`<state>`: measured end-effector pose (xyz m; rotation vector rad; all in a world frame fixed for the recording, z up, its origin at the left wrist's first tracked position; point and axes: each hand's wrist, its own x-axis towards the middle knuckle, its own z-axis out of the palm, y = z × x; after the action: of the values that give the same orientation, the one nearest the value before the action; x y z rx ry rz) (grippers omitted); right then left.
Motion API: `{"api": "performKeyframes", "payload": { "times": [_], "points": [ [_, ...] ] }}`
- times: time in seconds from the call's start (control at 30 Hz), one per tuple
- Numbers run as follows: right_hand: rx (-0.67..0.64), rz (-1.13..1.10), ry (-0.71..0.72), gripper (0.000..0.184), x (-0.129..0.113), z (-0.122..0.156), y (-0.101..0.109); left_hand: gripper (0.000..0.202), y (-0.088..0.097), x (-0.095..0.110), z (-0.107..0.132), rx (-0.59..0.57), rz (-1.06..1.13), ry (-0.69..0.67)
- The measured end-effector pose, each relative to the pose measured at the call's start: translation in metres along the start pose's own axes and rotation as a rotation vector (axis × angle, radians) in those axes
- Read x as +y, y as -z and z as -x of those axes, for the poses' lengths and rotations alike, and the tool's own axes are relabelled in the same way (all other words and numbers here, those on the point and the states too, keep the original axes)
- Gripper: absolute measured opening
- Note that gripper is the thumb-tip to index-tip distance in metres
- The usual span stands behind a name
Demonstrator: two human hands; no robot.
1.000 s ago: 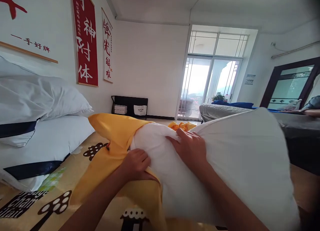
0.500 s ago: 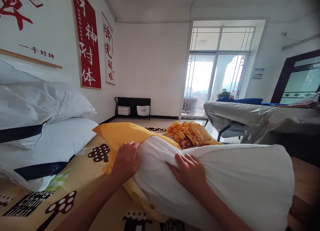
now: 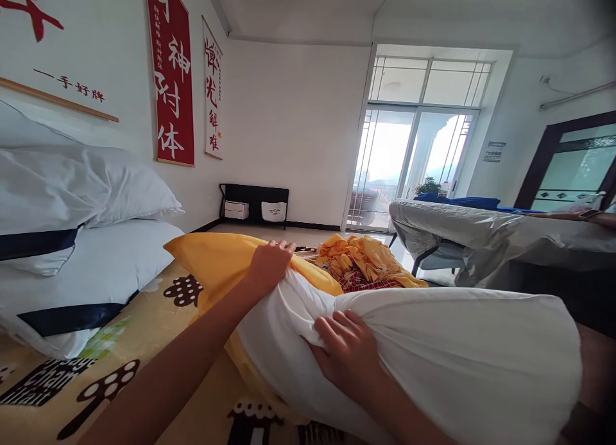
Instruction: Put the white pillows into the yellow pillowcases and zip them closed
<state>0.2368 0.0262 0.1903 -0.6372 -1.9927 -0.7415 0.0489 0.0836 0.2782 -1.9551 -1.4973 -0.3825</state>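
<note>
Over the last second the left hand [image 3: 272,265] had gone from the near side of the yellow pillowcase's [image 3: 216,259] mouth to its far rim, where its fingers were curled over the edge, gripping the fabric. The right hand [image 3: 344,349] had come lower and nearer, clenched on a gathered fold of the white pillow [image 3: 471,355]. The pillow, tipped up before, now lay flatter across the near right of the mushroom-patterned cloth [image 3: 158,329], bringing the crumpled yellow-orange fabric [image 3: 360,255] near that cloth's far edge fully into view. The pillow's left end was inside the pillowcase, its right end bare; the shifted left hold suggested attention had turned to the far rim, with covering only partly done.
</note>
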Motion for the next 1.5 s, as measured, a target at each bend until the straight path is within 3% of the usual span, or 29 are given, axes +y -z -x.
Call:
{"api": "performKeyframes", "payload": {
  "times": [0.17,0.3,0.43,0.53,0.63,0.77,0.9,1.03,1.13,1.27,1.4,1.5],
  "points": [
    [-0.081,-0.024,0.010,0.010,-0.011,-0.008,0.002,0.020,-0.003,0.003,-0.024,-0.042,-0.007,-0.036],
    [-0.128,0.002,0.104,0.011,-0.031,-0.017,0.005,0.022,0.004,0.012,-0.028,-0.014,-0.027,-0.213],
    [-0.151,0.031,0.143,0.011,-0.039,-0.034,0.002,0.027,0.023,0.023,-0.020,0.088,-0.081,-0.361],
    [-0.188,0.054,0.098,0.010,-0.022,-0.048,-0.003,0.025,0.041,0.016,-0.010,0.153,-0.126,-0.378],
    [-0.194,0.129,-0.075,0.015,0.012,-0.051,-0.011,0.022,0.049,-0.004,0.004,0.167,-0.149,-0.246],
    [-0.265,0.224,-0.295,0.019,0.044,-0.037,-0.030,0.024,0.030,-0.017,0.020,0.095,-0.061,-0.078],
    [-0.177,0.116,-0.201,0.016,0.026,-0.033,-0.041,0.019,0.007,0.002,0.017,-0.028,0.168,-0.057],
    [-0.011,0.047,-0.107,0.021,0.003,-0.037,-0.042,0.013,0.008,0.020,0.005,-0.029,0.255,-0.019],
    [0.065,0.053,-0.065,0.023,0.012,-0.030,-0.049,0.013,0.006,0.028,0.009,-0.023,0.307,-0.017],
    [0.083,0.083,-0.113,0.020,0.036,-0.015,-0.057,0.012,-0.020,0.036,0.032,-0.002,0.326,-0.037],
    [-0.100,0.104,-0.097,0.017,0.051,-0.012,-0.040,0.010,-0.051,0.029,0.050,0.075,0.219,-0.013],
    [-0.189,0.200,-0.083,0.045,0.069,-0.013,-0.011,0.009,-0.059,0.016,0.057,0.165,0.168,-0.009]
  ]
}}
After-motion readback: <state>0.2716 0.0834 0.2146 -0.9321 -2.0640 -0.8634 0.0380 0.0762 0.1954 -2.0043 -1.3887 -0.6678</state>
